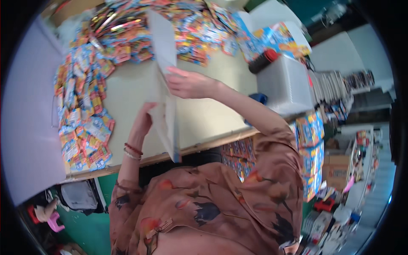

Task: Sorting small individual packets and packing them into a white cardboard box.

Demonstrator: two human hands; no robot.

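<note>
A white cardboard piece (163,46), seen nearly edge-on and blurred, stands up over the table in front of me. A fold or opening runs down its length, and its lower end hangs at the table's near edge. My right hand (189,83) is closed on its right side, fingers pressed together at the upper middle. Lower down on the left, my left hand (145,117) grips the other side, its fingertips partly hidden by the cardboard. Around the far and left sides of the table lie heaps of small colourful packets (85,102).
The pale tabletop (204,114) has a wooden front edge. At right stand a stack of translucent plastic trays (284,85), a dark red-capped bottle (263,60) and colourful printed cardboard (276,38). Filled blue packages (310,148) are stacked beside the table. A lilac panel (32,102) borders the left.
</note>
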